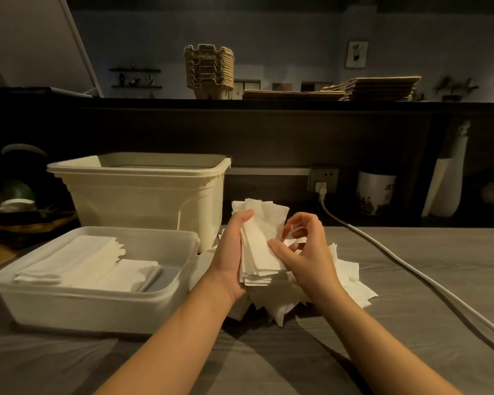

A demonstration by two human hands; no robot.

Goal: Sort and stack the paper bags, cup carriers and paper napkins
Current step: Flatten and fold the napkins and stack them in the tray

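In the head view, just right of the frame's centre, my left grip (231, 252) holds a stack of napkins (261, 240) upright, palm along its left edge and fingers curled round behind. My right grip (305, 252) pinches the same stack from the right, with the thumb flat on its front face and the fingers curled at its edge. Under both hands a loose pile of napkins (350, 276) lies spread on the grey desk (425, 295).

At lower left a shallow tray (97, 307) holds flat folded napkins (77, 260) in overlapping rows. Behind it stands a tall cream tub (143, 195), touching the tray's far corner.

On the dark shelf (268, 105) across the upper frame stands a stack of cup carriers (208, 71), and to its right paper bags (378, 88) lie flat in a stack. A white cable (382, 248) crosses the desk at right.
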